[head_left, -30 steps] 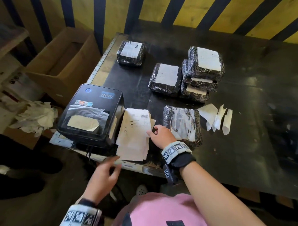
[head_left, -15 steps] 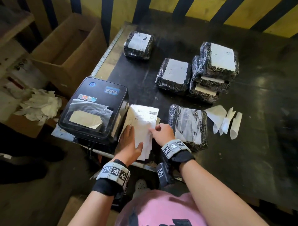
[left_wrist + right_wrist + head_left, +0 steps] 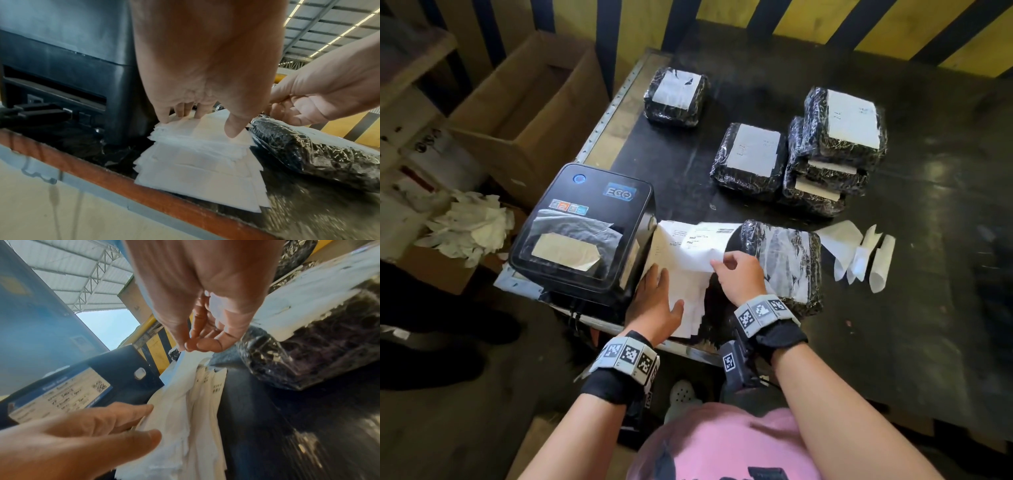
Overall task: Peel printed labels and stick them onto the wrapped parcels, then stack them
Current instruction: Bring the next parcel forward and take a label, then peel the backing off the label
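Your printer (image 3: 582,229) sits at the near left corner of the tabletop (image 3: 928,308). The label pile (image 3: 681,274) lies just right of it, at the near edge. The nearest parcel (image 3: 784,263) lies just right of the pile. Backing scraps (image 3: 859,253) lie right of that parcel. Behind it, a single parcel (image 3: 751,159) sits left of and against a parcel stack (image 3: 835,150). Another parcel (image 3: 676,96) lies further back, to the left. Off the tabletop's left side stands a cardboard box (image 3: 530,113), with crumpled paper (image 3: 470,228) nearer you.
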Demonstrator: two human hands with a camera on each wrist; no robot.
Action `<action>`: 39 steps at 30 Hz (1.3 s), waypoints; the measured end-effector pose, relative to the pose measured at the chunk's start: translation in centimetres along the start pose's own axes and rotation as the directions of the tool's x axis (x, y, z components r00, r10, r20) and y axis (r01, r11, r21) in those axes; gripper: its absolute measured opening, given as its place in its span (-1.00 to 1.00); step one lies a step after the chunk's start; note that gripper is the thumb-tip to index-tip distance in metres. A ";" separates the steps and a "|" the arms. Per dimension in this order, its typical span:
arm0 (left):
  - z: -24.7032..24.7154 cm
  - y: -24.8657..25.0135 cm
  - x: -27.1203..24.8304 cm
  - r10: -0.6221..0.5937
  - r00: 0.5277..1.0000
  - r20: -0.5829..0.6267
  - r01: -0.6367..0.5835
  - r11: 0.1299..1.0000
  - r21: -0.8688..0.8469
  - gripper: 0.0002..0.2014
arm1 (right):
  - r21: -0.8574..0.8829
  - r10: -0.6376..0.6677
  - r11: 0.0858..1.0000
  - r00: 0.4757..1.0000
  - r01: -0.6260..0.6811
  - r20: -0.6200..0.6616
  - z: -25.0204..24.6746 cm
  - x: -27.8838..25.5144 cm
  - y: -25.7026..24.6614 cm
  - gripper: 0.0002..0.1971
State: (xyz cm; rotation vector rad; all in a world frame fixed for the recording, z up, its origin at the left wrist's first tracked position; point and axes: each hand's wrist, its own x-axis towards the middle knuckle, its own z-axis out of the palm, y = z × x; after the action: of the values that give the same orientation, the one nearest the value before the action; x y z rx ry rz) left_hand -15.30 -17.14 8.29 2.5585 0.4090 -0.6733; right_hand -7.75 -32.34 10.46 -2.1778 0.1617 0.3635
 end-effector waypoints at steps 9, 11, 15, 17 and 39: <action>-3.4 5.1 -1.2 0.352 0.887 -0.299 -0.406 0.903 -0.141 -0.32 | 0.218 -0.038 0.975 0.999 0.036 0.007 -5.7 -1.1 -0.4 -0.82; -4.1 6.9 -1.3 0.457 0.805 -0.379 -0.532 0.838 -0.123 -0.41 | 0.326 -0.027 0.945 0.998 0.010 0.048 -6.7 -1.1 -0.7 -0.82; -4.8 9.7 -1.8 0.544 0.714 -0.442 -0.633 0.771 -0.074 -0.54 | 0.548 -0.010 0.833 0.988 -0.076 0.152 -8.8 -1.4 -1.4 -0.85; -4.8 10.7 -2.0 0.538 0.705 -0.462 -0.645 0.757 -0.103 -0.55 | 0.631 -0.008 0.766 0.980 -0.123 0.200 -10.0 -1.5 -1.2 -0.83; -4.3 17.0 -2.5 0.467 0.669 -0.579 -0.695 0.669 -0.263 -0.69 | 0.782 -0.044 0.606 0.975 -0.146 0.216 -13.5 -0.3 0.6 -0.67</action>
State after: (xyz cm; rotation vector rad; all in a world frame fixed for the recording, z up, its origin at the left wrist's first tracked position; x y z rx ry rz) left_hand -9.14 -29.89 19.01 2.1386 -0.1520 0.2887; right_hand -5.47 -43.56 17.62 -1.2202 0.2159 0.4497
